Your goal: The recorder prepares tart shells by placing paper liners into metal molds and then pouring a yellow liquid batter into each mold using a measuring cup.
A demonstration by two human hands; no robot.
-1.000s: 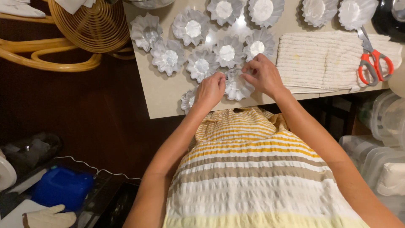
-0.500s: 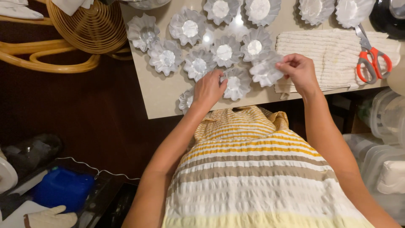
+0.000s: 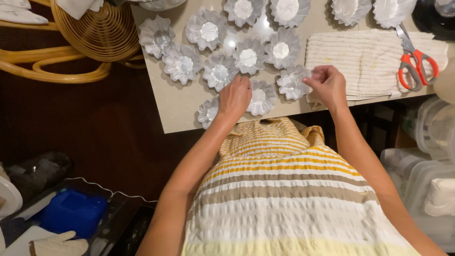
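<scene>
Foil cup: shiny fluted cup pinched at its rim by the right hand, just inboard of it
Left hand: fingers curled, pressed down on another fluted cup, looks closed on its edge
Other cups: spread out beyond both hands, all look empty
Towel: under and past the right hand, red-handled scissors on it
Surface edge: right below both wrists, bare patch left of the left hand
</scene>
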